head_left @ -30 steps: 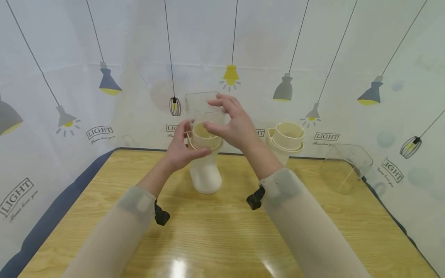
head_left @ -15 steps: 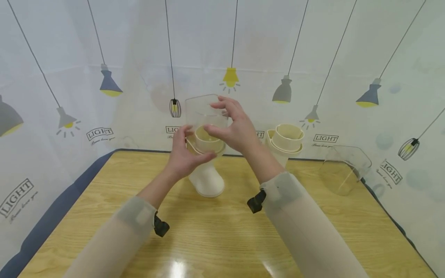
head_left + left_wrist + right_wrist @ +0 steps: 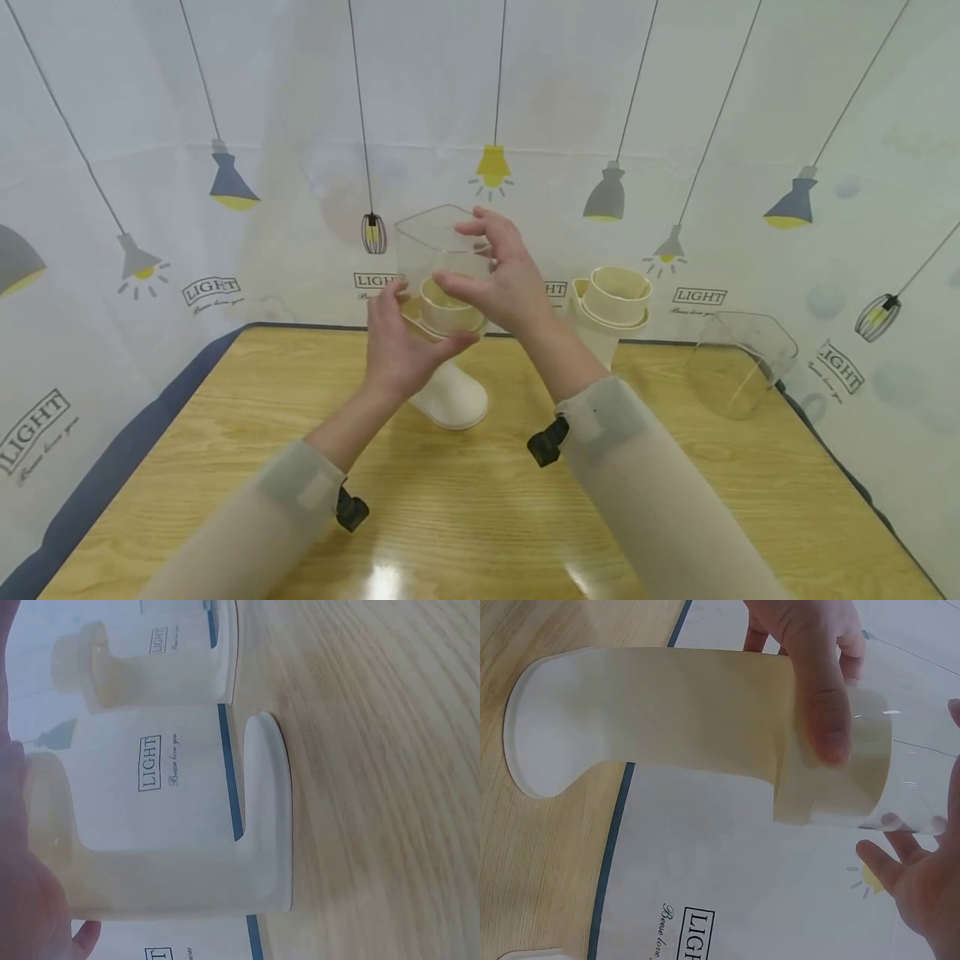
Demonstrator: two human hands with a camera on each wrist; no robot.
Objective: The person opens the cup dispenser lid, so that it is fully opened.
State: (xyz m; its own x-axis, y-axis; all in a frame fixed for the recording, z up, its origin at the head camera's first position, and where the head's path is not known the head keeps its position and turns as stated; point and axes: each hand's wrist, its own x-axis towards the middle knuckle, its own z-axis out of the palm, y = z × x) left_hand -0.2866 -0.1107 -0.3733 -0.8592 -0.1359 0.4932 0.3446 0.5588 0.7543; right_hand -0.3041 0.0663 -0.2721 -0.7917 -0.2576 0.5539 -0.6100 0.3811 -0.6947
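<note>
A cream plastic stand (image 3: 453,396) with a flat foot and a round collar rises from the table in front of me. My left hand (image 3: 401,350) grips it just under the collar, fingers behind and thumb across the front. Around the collar sits a clear plastic container (image 3: 426,242) with a squarish open top. My right hand (image 3: 513,279) holds that container's right side, thumb in front and fingers spread behind. In the right wrist view, the left thumb (image 3: 826,727) presses at the collar, and the right hand's fingertips (image 3: 889,821) touch the clear wall.
A second cream stand (image 3: 617,300) stands behind to the right, partly hidden by my right forearm. Farther right, another clear container (image 3: 738,367) rests near the back edge of the wooden table (image 3: 480,517). A printed curtain (image 3: 300,208) hangs behind.
The stand and its clear container have turned a little, the foot swinging rightward and a corner of the container's top coming to the back. My left hand has turned along with them.
</note>
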